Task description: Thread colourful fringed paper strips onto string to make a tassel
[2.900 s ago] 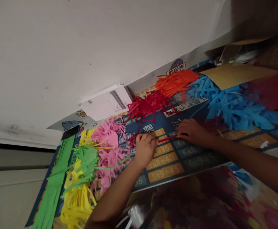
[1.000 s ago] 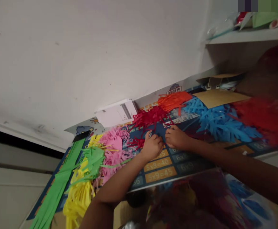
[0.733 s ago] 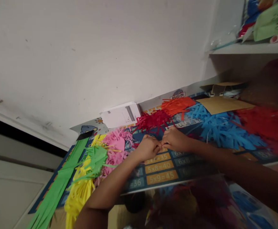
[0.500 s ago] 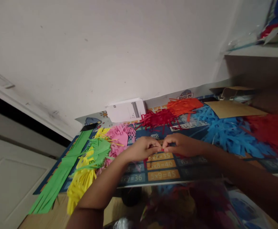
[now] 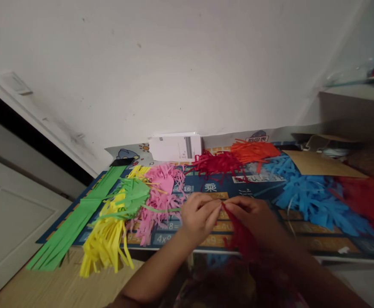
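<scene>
My left hand (image 5: 199, 216) and my right hand (image 5: 254, 218) meet above the front of a blue multiplication-table mat (image 5: 222, 188). Both pinch the top of a bunch of red paper strips (image 5: 241, 237) that hangs down toward me between them. Piles of cut paper fringe lie on the mat: green strips (image 5: 74, 218), yellow strips (image 5: 106, 241), pink strips (image 5: 161, 192), dark red strips (image 5: 217, 162), orange strips (image 5: 254, 150) and blue strips (image 5: 308, 199).
A white box (image 5: 175, 147) leans on the wall behind the mat, with a small black object (image 5: 122, 162) beside it. A brown cardboard sheet (image 5: 318, 162) lies at the back right. More red fringe (image 5: 369, 201) sits far right. A shelf (image 5: 356, 92) hangs upper right.
My hands came together over the mat, then drew back toward me, lifting a bunch of red strips off the mat. The view has swung so the mat looks more level.
</scene>
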`<state>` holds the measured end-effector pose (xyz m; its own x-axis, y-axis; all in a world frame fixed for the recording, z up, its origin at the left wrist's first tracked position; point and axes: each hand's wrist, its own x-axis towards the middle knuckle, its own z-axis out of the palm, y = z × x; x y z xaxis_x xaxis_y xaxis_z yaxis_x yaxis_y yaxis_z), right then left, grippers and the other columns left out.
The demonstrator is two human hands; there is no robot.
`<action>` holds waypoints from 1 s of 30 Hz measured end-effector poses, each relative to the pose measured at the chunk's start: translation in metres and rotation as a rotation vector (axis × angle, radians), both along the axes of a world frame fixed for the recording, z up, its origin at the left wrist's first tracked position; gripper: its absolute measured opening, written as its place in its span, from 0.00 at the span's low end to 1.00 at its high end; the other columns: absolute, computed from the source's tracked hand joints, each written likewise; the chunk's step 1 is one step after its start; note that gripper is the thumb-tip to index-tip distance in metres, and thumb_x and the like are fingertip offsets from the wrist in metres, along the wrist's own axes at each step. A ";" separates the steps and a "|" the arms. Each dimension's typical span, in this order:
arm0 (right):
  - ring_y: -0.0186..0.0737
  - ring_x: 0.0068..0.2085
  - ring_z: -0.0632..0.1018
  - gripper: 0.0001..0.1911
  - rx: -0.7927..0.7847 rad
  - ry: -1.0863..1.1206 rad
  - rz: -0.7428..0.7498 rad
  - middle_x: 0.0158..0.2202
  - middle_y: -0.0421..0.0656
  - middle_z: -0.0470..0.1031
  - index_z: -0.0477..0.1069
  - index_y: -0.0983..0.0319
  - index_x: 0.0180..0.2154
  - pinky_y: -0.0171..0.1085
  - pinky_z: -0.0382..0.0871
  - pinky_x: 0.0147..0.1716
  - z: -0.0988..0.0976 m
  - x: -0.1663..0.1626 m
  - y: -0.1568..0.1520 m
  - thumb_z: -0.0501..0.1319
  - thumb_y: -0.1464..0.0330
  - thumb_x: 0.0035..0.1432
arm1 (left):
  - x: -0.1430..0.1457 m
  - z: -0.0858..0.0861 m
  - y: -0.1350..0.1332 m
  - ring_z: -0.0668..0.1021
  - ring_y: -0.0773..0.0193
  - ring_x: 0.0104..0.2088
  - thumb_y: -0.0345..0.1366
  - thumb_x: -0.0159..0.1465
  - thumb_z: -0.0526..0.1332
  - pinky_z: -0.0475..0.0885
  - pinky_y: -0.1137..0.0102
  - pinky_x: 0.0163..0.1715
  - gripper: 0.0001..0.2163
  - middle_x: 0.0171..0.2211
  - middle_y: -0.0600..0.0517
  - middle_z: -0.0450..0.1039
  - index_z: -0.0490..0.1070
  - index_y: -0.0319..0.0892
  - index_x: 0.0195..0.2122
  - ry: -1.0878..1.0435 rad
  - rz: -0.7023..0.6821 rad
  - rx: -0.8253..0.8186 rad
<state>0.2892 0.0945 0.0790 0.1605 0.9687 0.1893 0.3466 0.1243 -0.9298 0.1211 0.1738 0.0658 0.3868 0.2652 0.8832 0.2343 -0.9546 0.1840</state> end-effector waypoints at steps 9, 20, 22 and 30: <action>0.30 0.23 0.68 0.21 -0.187 0.650 0.032 0.23 0.37 0.72 0.76 0.62 0.30 0.31 0.60 0.23 -0.016 0.000 0.003 0.76 0.56 0.39 | 0.015 -0.002 -0.016 0.78 0.65 0.30 0.31 0.65 0.63 0.72 0.64 0.39 0.04 0.28 0.52 0.79 0.76 0.43 0.34 -0.095 -0.056 -0.152; 0.40 0.30 0.78 0.08 -0.016 0.330 -0.201 0.28 0.41 0.80 0.80 0.58 0.30 0.36 0.72 0.31 -0.025 0.003 -0.008 0.70 0.61 0.48 | 0.020 -0.014 -0.021 0.82 0.63 0.32 0.33 0.64 0.65 0.74 0.62 0.48 0.01 0.30 0.52 0.81 0.76 0.43 0.34 -0.090 -0.067 -0.448; 0.39 0.30 0.78 0.06 0.028 0.315 -0.205 0.27 0.40 0.79 0.80 0.58 0.29 0.36 0.72 0.32 -0.028 0.004 -0.008 0.69 0.62 0.49 | 0.021 -0.015 -0.024 0.82 0.63 0.33 0.32 0.64 0.63 0.73 0.62 0.50 0.03 0.30 0.53 0.82 0.75 0.44 0.33 -0.100 -0.080 -0.462; 0.37 0.37 0.79 0.03 0.240 0.301 -0.229 0.33 0.38 0.79 0.79 0.55 0.29 0.35 0.73 0.40 -0.037 0.001 -0.005 0.68 0.69 0.53 | 0.027 -0.020 -0.029 0.83 0.61 0.38 0.34 0.64 0.66 0.71 0.60 0.53 0.01 0.37 0.49 0.83 0.75 0.43 0.35 -0.107 -0.074 -0.426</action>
